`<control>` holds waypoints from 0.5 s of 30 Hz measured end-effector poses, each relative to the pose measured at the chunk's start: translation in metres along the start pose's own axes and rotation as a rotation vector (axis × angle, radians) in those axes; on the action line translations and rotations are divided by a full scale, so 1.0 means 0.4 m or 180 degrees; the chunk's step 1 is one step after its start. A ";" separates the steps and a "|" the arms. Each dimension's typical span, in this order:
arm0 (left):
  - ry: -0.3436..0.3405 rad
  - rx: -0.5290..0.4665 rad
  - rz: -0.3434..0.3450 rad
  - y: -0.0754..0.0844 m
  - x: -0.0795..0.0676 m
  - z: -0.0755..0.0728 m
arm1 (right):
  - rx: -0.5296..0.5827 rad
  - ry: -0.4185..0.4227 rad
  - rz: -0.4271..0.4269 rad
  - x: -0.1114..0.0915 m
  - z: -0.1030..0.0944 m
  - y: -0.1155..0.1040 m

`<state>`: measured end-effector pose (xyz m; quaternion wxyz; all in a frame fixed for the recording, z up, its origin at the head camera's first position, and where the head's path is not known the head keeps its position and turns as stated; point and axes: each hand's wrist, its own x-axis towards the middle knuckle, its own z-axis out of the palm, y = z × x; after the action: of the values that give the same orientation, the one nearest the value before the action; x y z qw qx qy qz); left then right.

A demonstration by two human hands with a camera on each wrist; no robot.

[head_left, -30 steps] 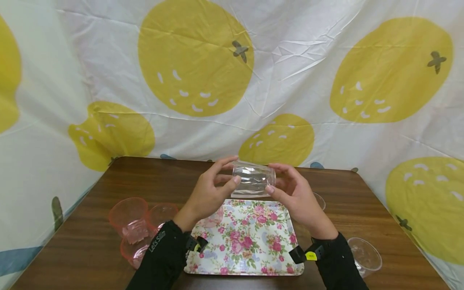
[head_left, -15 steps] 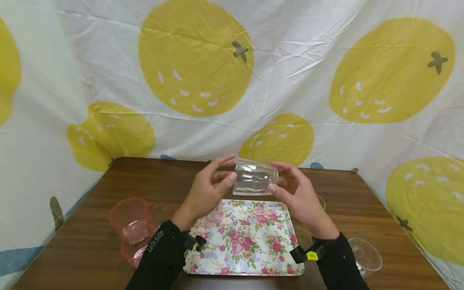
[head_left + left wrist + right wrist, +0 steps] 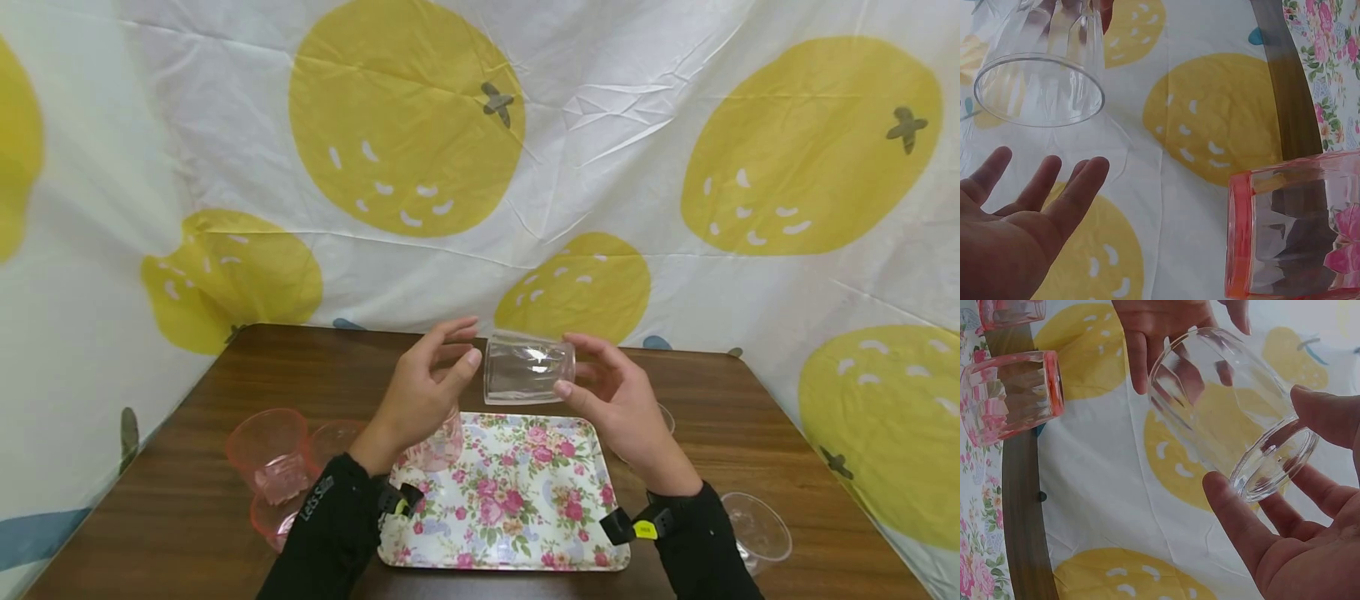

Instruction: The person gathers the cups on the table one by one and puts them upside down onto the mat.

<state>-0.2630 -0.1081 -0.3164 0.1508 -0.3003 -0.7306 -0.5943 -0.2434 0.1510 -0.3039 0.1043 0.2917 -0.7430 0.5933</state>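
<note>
A clear plastic cup (image 3: 525, 371) lies sideways in the air above the far edge of the flowered tray (image 3: 517, 492), its mouth toward the left. My right hand (image 3: 626, 408) holds it at the base, thumb and fingers round the bottom end, as the right wrist view shows with the cup (image 3: 1222, 412). Just left of the rim is my left hand (image 3: 420, 392), fingers spread and touching nothing; in the left wrist view a gap separates this hand (image 3: 1019, 231) from the rim. A pink-tinted cup (image 3: 438, 446) stands on the tray's far left part, partly behind my left hand.
Several pink cups (image 3: 266, 450) stand close together on the brown table (image 3: 315, 367) left of the tray. One clear cup (image 3: 753, 529) is at the right, and another rim (image 3: 666, 415) shows behind my right hand. A fruit-print cloth (image 3: 600, 167) hangs behind the table.
My left hand has let go of the clear cup and drawn back to the left. My right hand, still gripping the cup, has shifted slightly right.
</note>
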 end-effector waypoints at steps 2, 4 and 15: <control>0.0003 -0.0003 -0.0007 -0.001 -0.001 -0.001 | -0.0100 0.0007 0.0030 -0.002 0.001 0.000; 0.0008 0.0020 -0.0027 -0.002 -0.001 -0.001 | -0.0171 0.0016 0.0062 -0.003 0.002 -0.001; 0.0073 0.0170 0.0031 -0.007 0.001 -0.004 | -0.0398 0.0009 -0.0042 -0.001 0.007 0.009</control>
<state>-0.2653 -0.1098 -0.3180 0.1699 -0.2929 -0.7430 -0.5773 -0.2445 0.1488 -0.3079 0.1272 0.2886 -0.7765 0.5454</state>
